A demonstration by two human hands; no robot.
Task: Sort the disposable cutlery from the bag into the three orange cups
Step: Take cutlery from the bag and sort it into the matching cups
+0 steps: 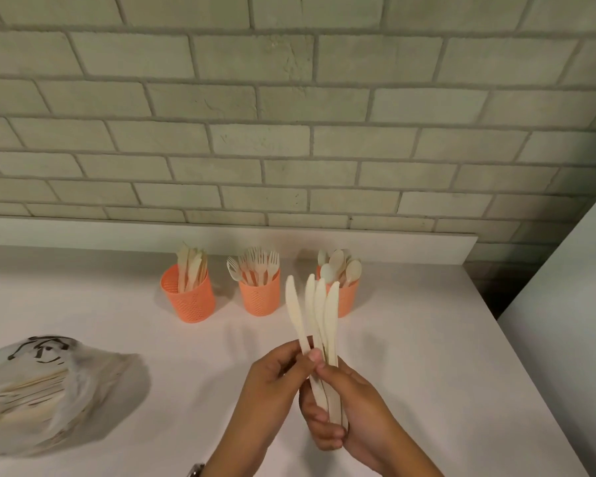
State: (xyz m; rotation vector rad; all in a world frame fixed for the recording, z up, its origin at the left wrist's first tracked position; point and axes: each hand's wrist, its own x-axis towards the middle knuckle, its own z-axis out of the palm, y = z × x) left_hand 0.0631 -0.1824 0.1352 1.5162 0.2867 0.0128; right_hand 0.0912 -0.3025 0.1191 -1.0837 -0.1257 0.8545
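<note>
Three orange cups stand in a row near the wall: the left cup (pixel 190 297) holds knives, the middle cup (pixel 259 294) holds forks, the right cup (pixel 346 297) holds spoons. My right hand (pixel 351 407) grips a bunch of several pale knives (pixel 319 311) upright by their handles, blades fanned upward in front of the right cup. My left hand (pixel 272 383) pinches the leftmost knife of the bunch. A translucent plastic bag (pixel 49 394) with more cutlery inside lies at the left.
The white countertop (pixel 427 356) ends at a brick wall (pixel 289 132) behind the cups. A white panel (pixel 572 304) rises at the right edge. A watch shows on my left wrist (pixel 195 469).
</note>
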